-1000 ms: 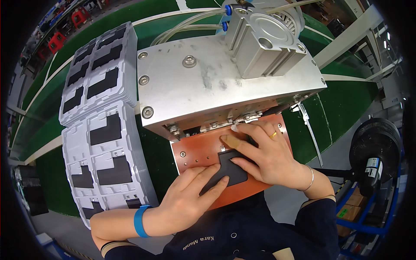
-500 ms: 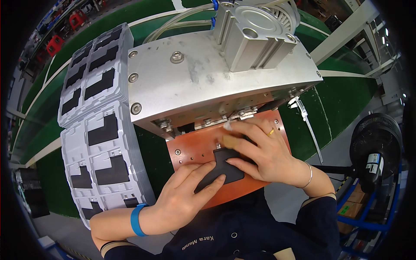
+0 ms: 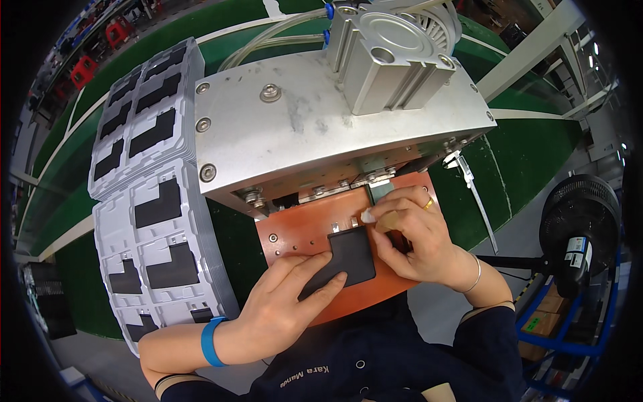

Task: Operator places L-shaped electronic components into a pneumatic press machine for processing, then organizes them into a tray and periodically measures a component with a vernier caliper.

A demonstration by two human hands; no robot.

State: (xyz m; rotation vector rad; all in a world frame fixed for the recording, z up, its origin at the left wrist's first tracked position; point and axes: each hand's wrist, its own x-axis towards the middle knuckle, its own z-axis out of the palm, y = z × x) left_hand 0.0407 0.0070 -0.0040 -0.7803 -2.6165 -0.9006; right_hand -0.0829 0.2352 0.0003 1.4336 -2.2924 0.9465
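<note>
A flat black L-shaped battery cell [image 3: 353,258] with two small metal tabs at its far edge lies on the orange plate [image 3: 295,228]. My left hand [image 3: 278,298] grips it from the left, thumb and forefinger pressed on its surface. Just right of the cell, my right hand [image 3: 415,234] is closed, its thumb drawn in to the bent fingers. Finger cots, one white and one yellowish, cover two of its fingertips. Whatever those fingers hold is hidden. A narrow greenish strip [image 3: 380,192] shows beyond them, near the press opening.
A silver metal press [image 3: 268,134] with an air cylinder [image 3: 395,74] stands over the plate's far side. At left, white stacked trays [image 3: 144,234] hold several black L-shaped cells. A caliper [image 3: 475,194] lies on the green table at right, near a black fan [image 3: 579,228].
My right hand has moved off the cell to the right, its fingers curling inward. Both metal tabs now show. My left hand stays on the cell.
</note>
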